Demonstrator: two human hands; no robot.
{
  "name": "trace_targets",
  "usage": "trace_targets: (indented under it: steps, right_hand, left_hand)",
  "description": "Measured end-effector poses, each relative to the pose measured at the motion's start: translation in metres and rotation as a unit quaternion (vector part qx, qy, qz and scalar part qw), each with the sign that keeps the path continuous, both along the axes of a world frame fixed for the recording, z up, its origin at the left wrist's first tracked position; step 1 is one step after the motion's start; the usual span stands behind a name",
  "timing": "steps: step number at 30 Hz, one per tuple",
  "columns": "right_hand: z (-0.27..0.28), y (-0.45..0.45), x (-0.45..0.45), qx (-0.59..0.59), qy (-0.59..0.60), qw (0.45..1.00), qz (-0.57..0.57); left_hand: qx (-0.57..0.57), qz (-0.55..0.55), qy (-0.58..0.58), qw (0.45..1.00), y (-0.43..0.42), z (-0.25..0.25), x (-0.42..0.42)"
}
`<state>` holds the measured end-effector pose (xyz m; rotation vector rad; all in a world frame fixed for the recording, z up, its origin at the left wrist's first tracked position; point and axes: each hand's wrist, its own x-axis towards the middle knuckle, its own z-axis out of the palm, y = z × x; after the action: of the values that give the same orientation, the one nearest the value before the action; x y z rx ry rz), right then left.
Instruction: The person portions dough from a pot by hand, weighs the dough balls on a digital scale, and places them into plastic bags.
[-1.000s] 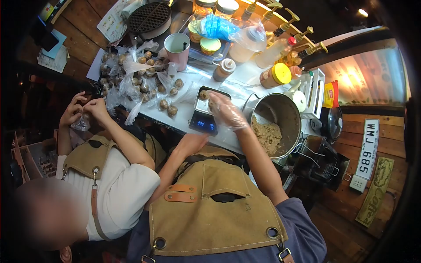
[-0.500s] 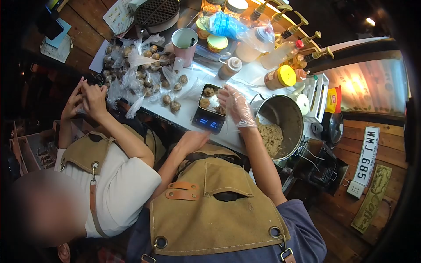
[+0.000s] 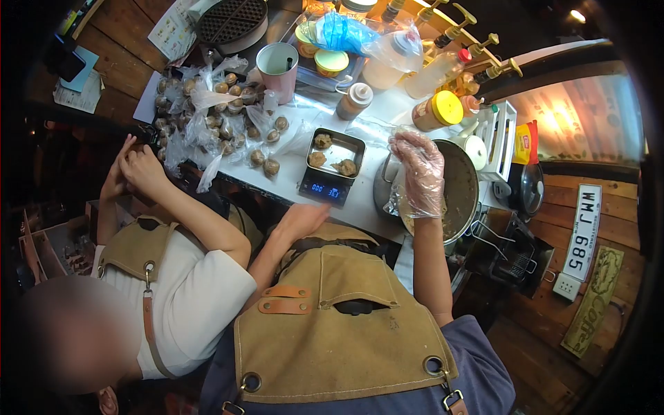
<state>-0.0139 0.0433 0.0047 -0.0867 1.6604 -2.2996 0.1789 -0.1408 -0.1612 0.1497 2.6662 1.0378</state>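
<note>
Pot [image 3: 462, 169], partly hidden by the right hand [image 3: 420, 173], stands near a yellow-lidded jar [image 3: 427, 115].

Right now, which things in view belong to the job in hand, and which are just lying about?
Likely in the job:
- dough lumps
- metal tray
- scale
- pot
- bagged balls, probably

Seemingly just lying about:
- pink cup
- squeeze bottle
- yellow-lidded jar
- red-and-yellow packet

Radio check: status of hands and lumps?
Clear-gloved right hand over round silver metal pot; bare left hand near black digital scale. Three tan lumps in rectangular metal tray. Right hand partly hides pot's inside.
</note>
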Motion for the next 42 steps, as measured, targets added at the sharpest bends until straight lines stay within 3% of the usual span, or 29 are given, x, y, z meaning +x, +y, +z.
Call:
trace_targets:
  steps: [12,16,19,21,22,24,25,28,31,34,42]
  right_hand:
    - [0.004,-0.006,0.010,0.068,0.016,0.998,0.004]
    - [-0.018,-0.019,0.010,0.201,0.123,0.970,0.060]
    - [-0.044,-0.044,0.020,0.345,0.212,0.901,0.158]
    - [-0.104,-0.051,0.025,0.353,0.372,0.848,0.138]
    - [-0.117,-0.063,0.028,0.420,0.332,0.832,0.147]
    - [-0.133,-0.072,0.034,0.390,0.288,0.866,0.122]
    - [-0.139,-0.077,0.032,0.416,0.361,0.828,0.105]
    - [-0.136,-0.088,0.024,0.469,0.142,0.848,0.202]
    - [-0.126,-0.093,0.028,0.417,0.093,0.885,0.184]
    - [-0.138,-0.095,0.029,0.386,0.078,0.907,0.148]
    - [-0.144,-0.095,0.024,0.420,0.143,0.881,0.166]
  left_hand:
    - [0.000,0.002,0.010,1.000,0.000,0.007,0.000]
    - [0.009,0.006,0.005,1.000,0.000,0.007,0.000]
    - [0.021,0.013,0.016,1.000,0.001,0.009,-0.002]
    - [0.031,0.022,0.044,0.998,0.001,0.007,0.000]
    - [0.036,0.023,0.055,0.998,0.000,0.008,0.000]
    - [0.044,0.030,0.077,0.996,-0.001,0.012,0.000]
    - [0.041,0.032,0.063,0.997,-0.002,0.015,0.000]
    - [0.033,0.035,0.009,0.999,-0.002,0.026,0.000]
    - [0.026,0.036,-0.020,0.999,-0.002,0.026,0.000]
    - [0.020,0.045,0.039,0.998,-0.001,0.011,0.005]
    - [0.028,0.036,0.057,0.997,-0.001,0.007,0.005]
